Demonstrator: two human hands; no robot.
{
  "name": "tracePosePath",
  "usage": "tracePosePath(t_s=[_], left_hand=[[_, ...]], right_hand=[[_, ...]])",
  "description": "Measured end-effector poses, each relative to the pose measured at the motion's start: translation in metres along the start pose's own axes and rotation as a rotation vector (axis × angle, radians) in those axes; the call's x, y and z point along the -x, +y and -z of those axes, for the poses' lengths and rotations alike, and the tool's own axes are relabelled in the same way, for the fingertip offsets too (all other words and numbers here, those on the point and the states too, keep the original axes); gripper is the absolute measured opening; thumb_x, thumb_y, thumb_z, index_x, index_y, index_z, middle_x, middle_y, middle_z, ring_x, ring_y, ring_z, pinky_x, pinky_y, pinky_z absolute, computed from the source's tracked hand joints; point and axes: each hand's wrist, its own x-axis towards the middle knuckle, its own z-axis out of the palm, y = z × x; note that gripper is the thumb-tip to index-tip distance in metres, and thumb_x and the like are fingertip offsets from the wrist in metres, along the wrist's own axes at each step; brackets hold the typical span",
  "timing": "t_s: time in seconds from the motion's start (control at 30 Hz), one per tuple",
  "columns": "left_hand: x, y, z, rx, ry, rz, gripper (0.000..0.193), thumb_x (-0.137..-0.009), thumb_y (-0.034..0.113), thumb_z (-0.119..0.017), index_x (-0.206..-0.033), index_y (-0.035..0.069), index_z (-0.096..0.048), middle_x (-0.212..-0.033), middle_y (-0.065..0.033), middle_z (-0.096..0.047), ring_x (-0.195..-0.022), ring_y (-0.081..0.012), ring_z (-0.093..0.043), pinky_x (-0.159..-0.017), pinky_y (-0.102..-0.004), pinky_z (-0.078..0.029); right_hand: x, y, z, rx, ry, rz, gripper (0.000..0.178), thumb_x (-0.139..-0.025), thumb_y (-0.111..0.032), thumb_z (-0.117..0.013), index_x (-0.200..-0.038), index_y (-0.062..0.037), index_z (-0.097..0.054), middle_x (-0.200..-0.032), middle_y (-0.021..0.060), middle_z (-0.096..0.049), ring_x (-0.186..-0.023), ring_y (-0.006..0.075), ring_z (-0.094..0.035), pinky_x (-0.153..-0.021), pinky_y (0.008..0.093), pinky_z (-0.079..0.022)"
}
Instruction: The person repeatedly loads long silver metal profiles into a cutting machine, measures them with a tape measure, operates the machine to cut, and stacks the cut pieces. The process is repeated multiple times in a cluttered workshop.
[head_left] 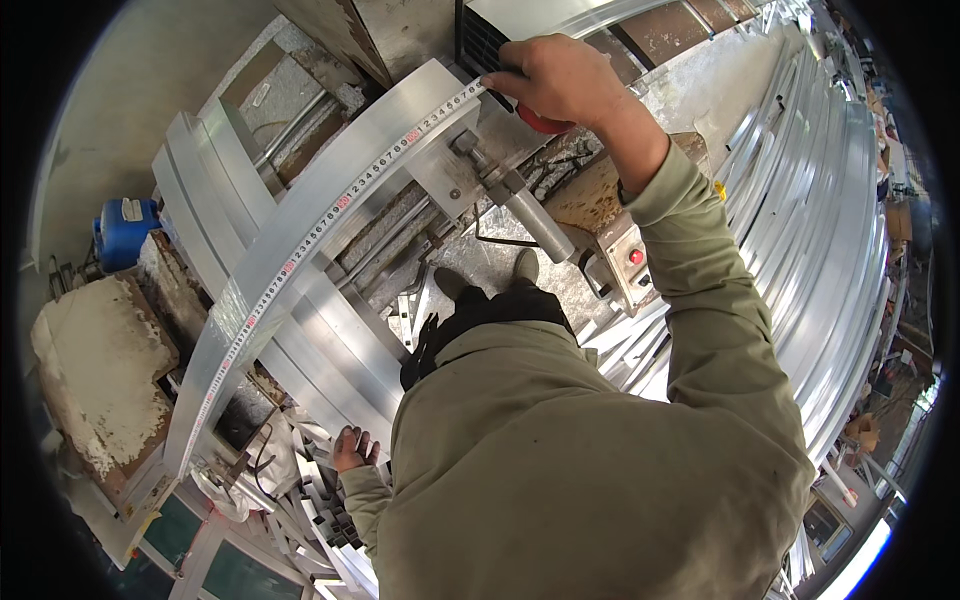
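My right hand [568, 82] is closed around a tape measure; a red part of its case [543, 121] shows below the fingers. Its pulled-out white tape [345, 200] runs down to the left along a long silvery metal profile [290, 215]. A fingertip pinches the tape near the profile's upper right end. Low beside my body hangs my left hand [355, 450], its fingers loosely bent and apart, with nothing visible in them. Beneath the long profile, wide metal bars [325, 350] lie crosswise on the machine. The case is mostly hidden by my right hand.
A clamp cylinder [535, 222] stands beside the profile, near a control box with a red button [636, 257]. Long shiny profiles [815, 250] are stacked at the right. A blue motor [126, 234] sits at the left. Metal offcuts [320, 520] lie below my left hand.
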Motion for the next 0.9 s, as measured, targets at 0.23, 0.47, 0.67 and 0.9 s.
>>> tracePosePath(t_s=[0.23, 0.47, 0.67, 0.9], left_hand=[[-0.007, -0.028, 0.014, -0.165, -0.046, -0.045, 0.055, -0.096, 0.048, -0.087, -0.137, 0.017, -0.068, -0.124, -0.0012, -0.074, -0.111, -0.0232, -0.071, -0.084, -0.0512, -0.059], [-0.024, -0.037, 0.022, -0.227, -0.122, -0.111, 0.056, -0.098, 0.04, -0.087, -0.138, 0.005, -0.068, -0.122, -0.0076, -0.075, -0.108, -0.0241, -0.074, -0.088, -0.0449, -0.064], [-0.007, -0.038, 0.012, -0.317, -0.134, -0.239, 0.057, -0.099, 0.032, -0.087, -0.138, -0.005, -0.067, -0.12, -0.0135, -0.075, -0.104, -0.0225, -0.075, -0.093, -0.0405, -0.067], [-0.012, -0.045, 0.026, -0.553, -0.225, -0.331, 0.071, -0.098, 0.043, -0.088, -0.14, -0.01, -0.066, -0.123, -0.0146, -0.076, -0.107, -0.0224, -0.075, -0.09, -0.0401, -0.066]], right_hand=[[0.001, 0.0, 0.001, -0.014, -0.024, -0.024, 0.041, -0.102, -0.054, -0.069, -0.107, -0.014, -0.079, -0.101, 0.017, -0.079, -0.105, 0.0411, -0.075, -0.09, 0.0528, -0.06], [0.005, -0.001, 0.004, -0.031, -0.015, -0.018, 0.04, -0.102, -0.052, -0.071, -0.107, -0.0127, -0.079, -0.104, 0.017, -0.08, -0.106, 0.041, -0.075, -0.091, 0.0523, -0.06], [0.005, 0.003, -0.005, -0.049, 0.024, 0.018, 0.04, -0.101, -0.05, -0.073, -0.11, -0.0114, -0.08, -0.102, 0.0164, -0.08, -0.103, 0.0411, -0.076, -0.089, 0.0531, -0.06], [0.005, 0.014, -0.022, -0.125, 0.212, 0.104, 0.043, -0.099, -0.05, -0.077, -0.095, -0.0077, -0.075, -0.086, 0.0173, -0.074, -0.087, 0.0434, -0.073, -0.076, 0.053, -0.057]])
